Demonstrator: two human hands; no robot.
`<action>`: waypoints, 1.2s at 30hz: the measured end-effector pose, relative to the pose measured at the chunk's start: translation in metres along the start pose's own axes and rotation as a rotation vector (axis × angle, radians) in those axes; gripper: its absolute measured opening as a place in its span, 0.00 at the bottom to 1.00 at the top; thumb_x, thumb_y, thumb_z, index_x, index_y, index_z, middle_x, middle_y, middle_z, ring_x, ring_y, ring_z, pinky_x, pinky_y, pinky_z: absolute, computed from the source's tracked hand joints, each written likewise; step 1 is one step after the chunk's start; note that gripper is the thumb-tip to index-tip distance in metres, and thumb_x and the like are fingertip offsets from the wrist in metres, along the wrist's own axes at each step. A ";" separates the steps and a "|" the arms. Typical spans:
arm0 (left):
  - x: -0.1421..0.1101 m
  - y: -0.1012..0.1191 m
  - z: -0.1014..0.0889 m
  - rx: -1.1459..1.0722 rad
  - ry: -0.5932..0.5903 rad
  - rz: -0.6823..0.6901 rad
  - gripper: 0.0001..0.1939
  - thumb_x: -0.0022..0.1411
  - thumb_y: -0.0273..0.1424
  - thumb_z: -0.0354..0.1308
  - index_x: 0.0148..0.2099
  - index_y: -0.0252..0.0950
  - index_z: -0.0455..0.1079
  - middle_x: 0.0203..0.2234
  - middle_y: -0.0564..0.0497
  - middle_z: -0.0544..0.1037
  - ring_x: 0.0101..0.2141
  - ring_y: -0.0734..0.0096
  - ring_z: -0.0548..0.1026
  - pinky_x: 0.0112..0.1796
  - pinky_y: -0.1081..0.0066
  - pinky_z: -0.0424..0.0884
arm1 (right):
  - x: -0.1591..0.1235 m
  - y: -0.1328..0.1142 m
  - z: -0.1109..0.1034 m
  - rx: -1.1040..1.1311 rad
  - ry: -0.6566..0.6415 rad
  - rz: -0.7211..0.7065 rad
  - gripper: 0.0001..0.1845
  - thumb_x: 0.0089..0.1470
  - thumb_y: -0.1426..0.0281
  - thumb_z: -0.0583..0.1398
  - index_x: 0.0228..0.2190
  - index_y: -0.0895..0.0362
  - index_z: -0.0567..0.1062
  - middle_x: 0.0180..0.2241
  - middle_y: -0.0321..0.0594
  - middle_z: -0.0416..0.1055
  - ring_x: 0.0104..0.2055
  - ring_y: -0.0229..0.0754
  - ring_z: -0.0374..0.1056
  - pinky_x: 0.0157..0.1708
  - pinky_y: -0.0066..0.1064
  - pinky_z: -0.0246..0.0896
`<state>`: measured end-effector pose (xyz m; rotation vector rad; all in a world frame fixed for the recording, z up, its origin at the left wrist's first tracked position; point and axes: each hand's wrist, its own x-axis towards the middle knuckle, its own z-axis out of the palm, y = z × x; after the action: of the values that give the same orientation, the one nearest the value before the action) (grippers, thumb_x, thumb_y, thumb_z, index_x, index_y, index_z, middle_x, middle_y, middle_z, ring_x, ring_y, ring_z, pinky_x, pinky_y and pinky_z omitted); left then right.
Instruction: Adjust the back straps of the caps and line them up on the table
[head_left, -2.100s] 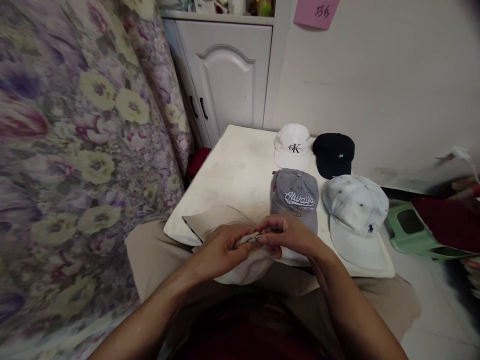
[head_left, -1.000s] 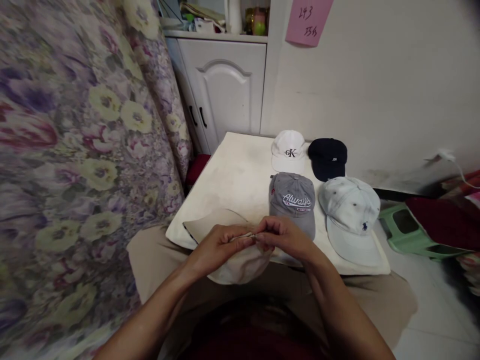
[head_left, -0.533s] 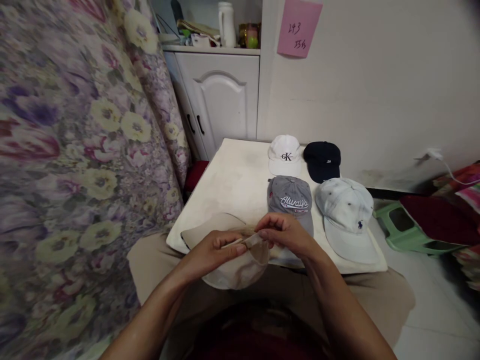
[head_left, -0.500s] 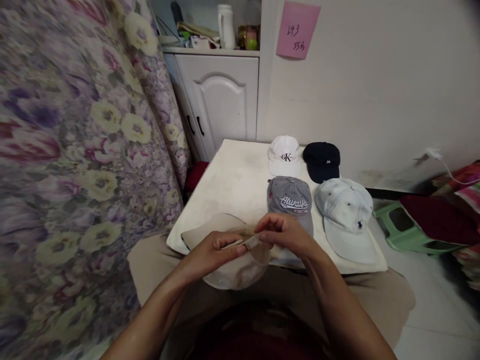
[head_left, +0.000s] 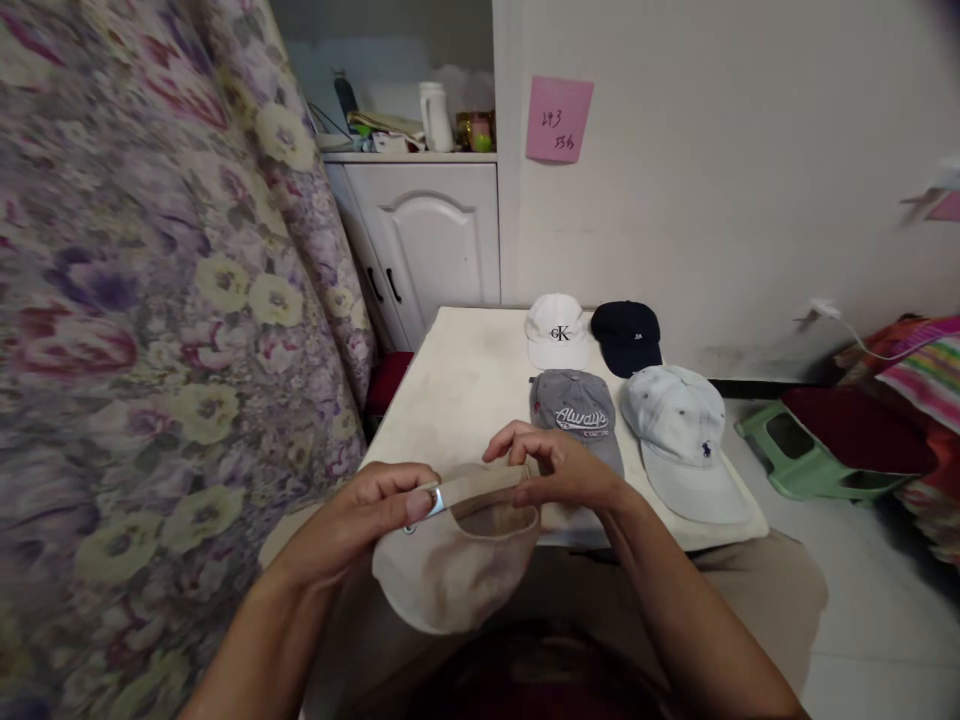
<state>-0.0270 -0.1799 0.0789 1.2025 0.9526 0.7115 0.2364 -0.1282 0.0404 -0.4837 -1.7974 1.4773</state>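
A beige baseball cap [head_left: 457, 575] is held above my lap at the table's front edge, its rear opening and strap facing up toward me. My left hand [head_left: 375, 510] pinches the strap's left end, where a small shiny piece shows by the thumb. My right hand [head_left: 555, 470] grips the strap's right end between thumb and fingers. Just beyond my right hand lies a grey cap [head_left: 574, 395] with "Always" lettering, partly hidden by it. To its right sits a pale blue cap [head_left: 675, 420] with a small dark emblem.
A white cap [head_left: 557, 330] and a navy cap [head_left: 627, 337] lie at the back of the cream-covered table [head_left: 457, 370]. A floral curtain [head_left: 187, 300] hangs at left. A green stool [head_left: 795, 460] stands at right. Behind is a white cabinet [head_left: 439, 240].
The beige cap has turned and come lower and nearer, showing its strap and rear opening. My left hand has shifted left along the strap. The view has tilted up a little.
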 end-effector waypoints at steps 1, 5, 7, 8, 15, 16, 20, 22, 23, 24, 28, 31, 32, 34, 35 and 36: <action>-0.002 0.002 -0.001 -0.063 -0.002 0.001 0.19 0.50 0.43 0.69 0.32 0.30 0.76 0.20 0.53 0.70 0.20 0.78 0.63 0.21 0.79 0.59 | 0.001 -0.002 0.001 0.127 -0.056 0.017 0.16 0.44 0.63 0.72 0.25 0.58 0.73 0.39 0.39 0.74 0.41 0.40 0.69 0.41 0.31 0.63; -0.005 0.004 0.000 -0.298 -0.017 0.022 0.18 0.46 0.41 0.73 0.29 0.29 0.78 0.17 0.51 0.73 0.17 0.79 0.67 0.20 0.80 0.62 | 0.007 -0.007 0.009 0.514 -0.204 0.119 0.18 0.47 0.60 0.71 0.30 0.60 0.75 0.25 0.36 0.75 0.24 0.34 0.69 0.25 0.23 0.62; -0.003 0.002 0.001 -0.389 -0.047 0.032 0.18 0.45 0.39 0.73 0.30 0.28 0.79 0.18 0.49 0.76 0.18 0.78 0.70 0.20 0.81 0.65 | 0.010 -0.007 0.014 0.597 -0.155 0.138 0.18 0.46 0.60 0.72 0.29 0.61 0.75 0.22 0.35 0.76 0.22 0.32 0.68 0.23 0.21 0.61; -0.001 0.000 0.002 -0.431 -0.076 0.030 0.18 0.45 0.38 0.74 0.30 0.27 0.79 0.19 0.48 0.77 0.18 0.77 0.71 0.21 0.81 0.67 | 0.011 -0.007 0.016 0.633 -0.123 0.147 0.18 0.45 0.61 0.72 0.29 0.61 0.75 0.22 0.35 0.75 0.21 0.32 0.68 0.23 0.21 0.62; 0.019 -0.026 0.002 -0.685 -0.185 0.085 0.12 0.48 0.29 0.72 0.37 0.28 0.81 0.25 0.47 0.83 0.25 0.71 0.79 0.30 0.79 0.76 | 0.016 0.006 0.016 0.807 -0.067 0.235 0.16 0.45 0.64 0.73 0.29 0.63 0.76 0.21 0.34 0.74 0.20 0.32 0.68 0.23 0.21 0.65; 0.022 -0.029 0.001 -0.705 -0.188 0.103 0.12 0.49 0.28 0.71 0.38 0.28 0.81 0.26 0.47 0.83 0.27 0.70 0.80 0.31 0.78 0.76 | 0.017 0.010 0.014 0.818 -0.065 0.244 0.17 0.45 0.64 0.73 0.29 0.63 0.76 0.21 0.34 0.74 0.20 0.31 0.67 0.23 0.20 0.65; 0.034 -0.038 -0.002 -0.749 -0.205 0.142 0.15 0.53 0.27 0.69 0.44 0.29 0.79 0.33 0.45 0.84 0.33 0.67 0.82 0.35 0.77 0.77 | 0.020 0.025 0.008 0.834 -0.064 0.258 0.17 0.45 0.63 0.72 0.28 0.62 0.76 0.21 0.34 0.74 0.21 0.31 0.67 0.23 0.20 0.65; 0.040 -0.040 -0.003 -0.754 -0.205 0.145 0.16 0.53 0.27 0.69 0.45 0.29 0.78 0.34 0.45 0.84 0.33 0.67 0.81 0.35 0.77 0.77 | 0.022 0.030 0.005 0.843 -0.050 0.270 0.17 0.45 0.64 0.72 0.28 0.62 0.75 0.22 0.34 0.74 0.21 0.31 0.68 0.23 0.20 0.65; 0.042 -0.040 -0.003 -0.755 -0.205 0.144 0.16 0.52 0.27 0.70 0.44 0.29 0.78 0.33 0.46 0.83 0.32 0.68 0.81 0.35 0.77 0.77 | 0.023 0.033 0.003 0.848 -0.043 0.274 0.17 0.45 0.64 0.73 0.27 0.62 0.74 0.22 0.34 0.74 0.21 0.32 0.68 0.23 0.20 0.65; 0.044 -0.040 -0.003 -0.758 -0.207 0.141 0.15 0.52 0.27 0.70 0.43 0.29 0.78 0.31 0.47 0.83 0.31 0.70 0.81 0.33 0.78 0.76 | 0.024 0.035 0.002 0.854 -0.045 0.275 0.18 0.44 0.63 0.73 0.27 0.61 0.74 0.22 0.34 0.74 0.21 0.32 0.68 0.23 0.21 0.65; 0.053 -0.041 -0.005 -0.761 -0.247 0.123 0.10 0.53 0.28 0.69 0.36 0.28 0.75 0.25 0.50 0.78 0.25 0.75 0.77 0.28 0.80 0.73 | 0.028 0.045 -0.003 0.866 -0.154 0.242 0.22 0.39 0.62 0.74 0.28 0.60 0.71 0.22 0.35 0.75 0.21 0.33 0.68 0.22 0.22 0.65; 0.061 -0.044 -0.010 -0.760 -0.248 0.111 0.11 0.53 0.29 0.69 0.37 0.29 0.75 0.26 0.49 0.78 0.25 0.74 0.77 0.27 0.80 0.73 | 0.033 0.051 -0.005 0.882 -0.209 0.226 0.22 0.38 0.64 0.75 0.28 0.59 0.70 0.22 0.34 0.76 0.20 0.33 0.68 0.22 0.22 0.65; 0.063 -0.046 -0.013 -0.762 -0.236 0.110 0.11 0.52 0.29 0.69 0.38 0.29 0.75 0.27 0.49 0.79 0.26 0.73 0.78 0.28 0.79 0.74 | 0.034 0.053 -0.006 0.893 -0.201 0.228 0.21 0.39 0.65 0.75 0.28 0.60 0.70 0.22 0.34 0.76 0.21 0.33 0.68 0.22 0.22 0.65; 0.069 -0.050 -0.020 -0.773 -0.187 0.112 0.14 0.51 0.27 0.70 0.41 0.29 0.76 0.29 0.48 0.81 0.28 0.72 0.79 0.30 0.79 0.76 | 0.038 0.056 -0.008 0.922 -0.151 0.238 0.20 0.39 0.67 0.74 0.31 0.61 0.72 0.24 0.33 0.75 0.22 0.33 0.69 0.24 0.22 0.67; 0.073 -0.052 -0.024 -0.784 -0.146 0.116 0.16 0.50 0.26 0.70 0.42 0.30 0.76 0.31 0.48 0.82 0.29 0.71 0.80 0.31 0.78 0.77 | 0.040 0.057 -0.009 0.934 -0.117 0.247 0.21 0.39 0.69 0.74 0.34 0.61 0.73 0.25 0.34 0.76 0.24 0.33 0.70 0.27 0.22 0.68; 0.076 -0.054 -0.029 -0.794 -0.099 0.120 0.17 0.49 0.26 0.71 0.43 0.30 0.76 0.33 0.48 0.83 0.30 0.70 0.81 0.33 0.77 0.77 | 0.042 0.059 -0.010 0.944 -0.081 0.259 0.23 0.39 0.70 0.73 0.38 0.62 0.74 0.28 0.36 0.77 0.27 0.34 0.72 0.30 0.23 0.70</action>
<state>-0.0208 -0.1138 0.0066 0.5808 0.4327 0.9919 0.2068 -0.0763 -0.0020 -0.1638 -0.9170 2.3187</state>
